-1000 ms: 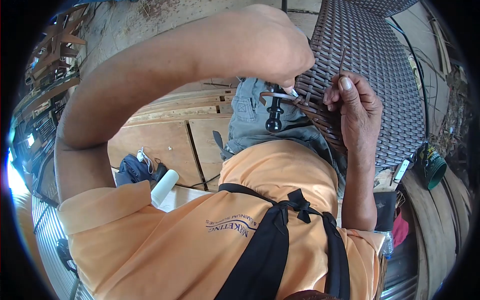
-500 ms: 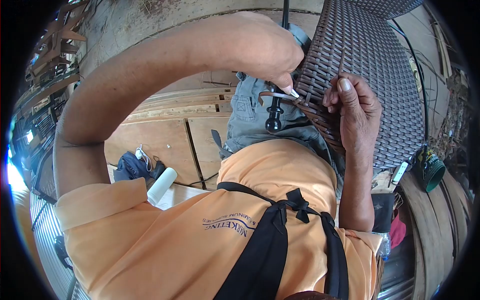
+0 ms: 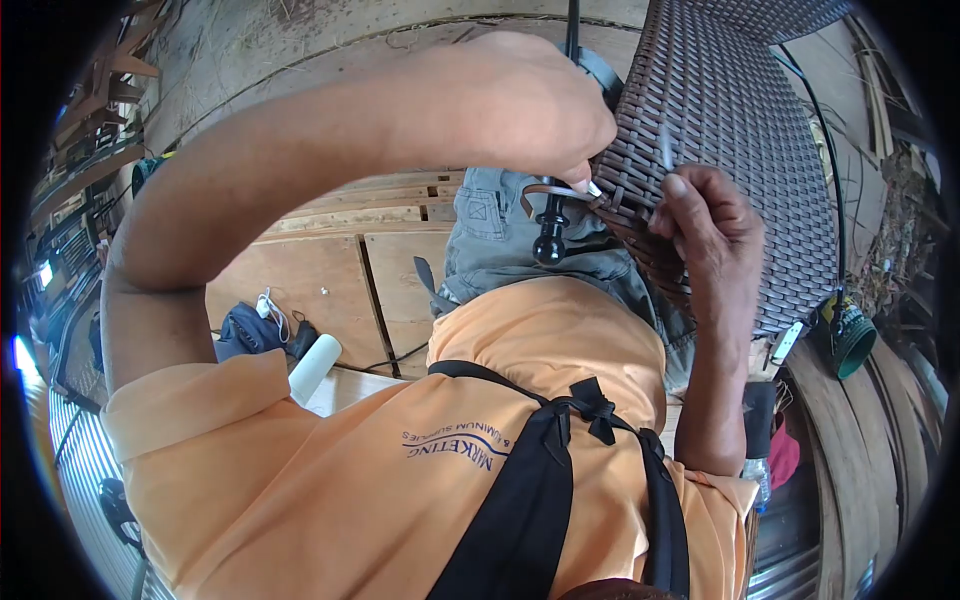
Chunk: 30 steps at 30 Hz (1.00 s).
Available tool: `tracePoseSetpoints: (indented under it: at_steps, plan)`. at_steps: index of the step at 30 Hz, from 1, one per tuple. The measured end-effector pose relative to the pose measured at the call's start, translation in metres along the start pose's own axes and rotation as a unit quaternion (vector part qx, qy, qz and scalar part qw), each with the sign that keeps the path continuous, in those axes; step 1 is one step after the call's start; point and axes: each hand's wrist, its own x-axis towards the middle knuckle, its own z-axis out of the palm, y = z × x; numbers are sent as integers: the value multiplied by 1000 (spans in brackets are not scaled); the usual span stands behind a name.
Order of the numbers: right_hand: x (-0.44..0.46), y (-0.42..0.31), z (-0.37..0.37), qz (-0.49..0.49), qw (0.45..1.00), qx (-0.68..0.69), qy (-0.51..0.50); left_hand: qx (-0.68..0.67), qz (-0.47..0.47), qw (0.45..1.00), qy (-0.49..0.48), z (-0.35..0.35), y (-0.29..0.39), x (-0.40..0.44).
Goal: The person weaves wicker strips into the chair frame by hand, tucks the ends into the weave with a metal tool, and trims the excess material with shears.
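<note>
A dark brown woven wicker panel point(image 3: 740, 130) lies across my lap, with its near edge between my hands. My left hand point(image 3: 545, 115) reaches over to that edge, its fingers closed; a small pale tip shows at them, and the grip itself is hidden. Beside the fingers, a glossy brown strip point(image 3: 540, 188) curves out from the edge. Below them is a black piece with a rounded knob point(image 3: 548, 240); I cannot tell whether the hand holds it. My right hand point(image 3: 712, 210), raised over the weave, pinches a thin strand point(image 3: 667, 150) that is blurred by motion.
Wooden boards point(image 3: 290, 290) lie to the left, with a dark blue cloth item point(image 3: 245, 330) and a white roll point(image 3: 315, 365). At the right are a green can point(image 3: 853, 345), a white power strip point(image 3: 786, 343) and planks point(image 3: 850, 440).
The strand in my right hand has gone from sharp to blurred as that hand dips slightly. My left hand stays at the panel's edge, and the view shifts a little.
</note>
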Motion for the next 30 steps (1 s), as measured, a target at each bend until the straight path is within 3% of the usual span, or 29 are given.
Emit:
tracePoseSetpoints:
  at_steps: [2,5,9,20,27,30]
  plan:
    - [3,10,3,-9,998,-56,-2,-20,-4,999,39,14,-1,-3]
    - [4,2,7,8,990,-139,-9,-29,-66,996,-51,9,2,0]
    - [4,-9,9,25,969,-242,-38,-19,6,1000,19,11,-3,-2]
    - [15,-17,11,41,927,-362,-86,-55,0,995,89,30,-7,-15]
    - [19,-30,12,104,916,-367,-122,-73,-35,995,49,29,-6,-16]
    - [18,-30,14,73,911,-389,-117,-71,-28,996,55,32,-7,-16]
